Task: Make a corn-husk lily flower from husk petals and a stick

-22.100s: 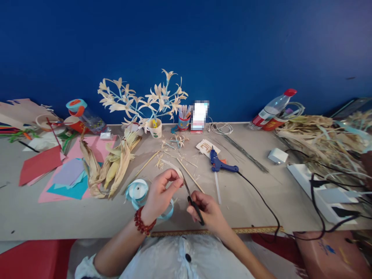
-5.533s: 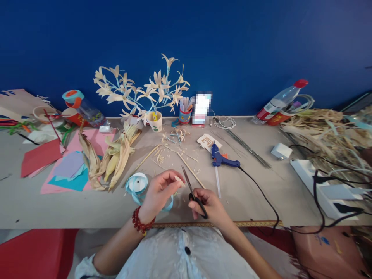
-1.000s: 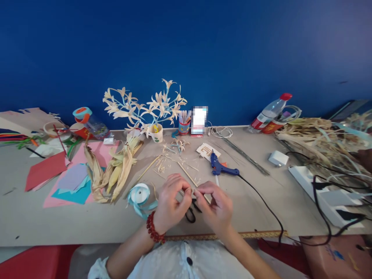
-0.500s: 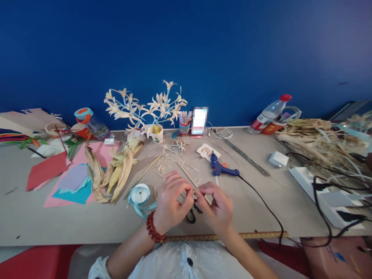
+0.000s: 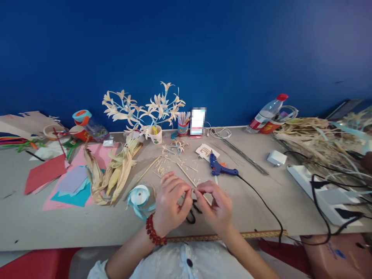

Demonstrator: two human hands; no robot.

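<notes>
My left hand (image 5: 173, 199) and my right hand (image 5: 215, 205) meet fingertip to fingertip over the front of the table. Both are closed in a pinch; whatever lies between the fingers is too small to make out. Under them are scissors with black handles (image 5: 191, 217), partly covered by the hands. A pale straw-like stalk (image 5: 186, 173) runs behind the fingers, with thin pale scraps (image 5: 159, 169) strewn beyond it. Left of my left hand sits a roll of light blue ribbon (image 5: 139, 195). Beyond my right hand lies a blue glue gun (image 5: 221, 166).
Corn husks (image 5: 117, 170) lie on coloured paper at left. A paper cup (image 5: 155, 135) holds husk flowers by the blue wall, beside a phone (image 5: 198, 121). Wires (image 5: 247, 157), a bottle (image 5: 266, 116), a power strip (image 5: 316, 195) with cables and dried husks (image 5: 305, 135) occupy the right.
The view has shifted very slightly, so table items sit a little further left. My hands stay pinched together in nearly the same place.
</notes>
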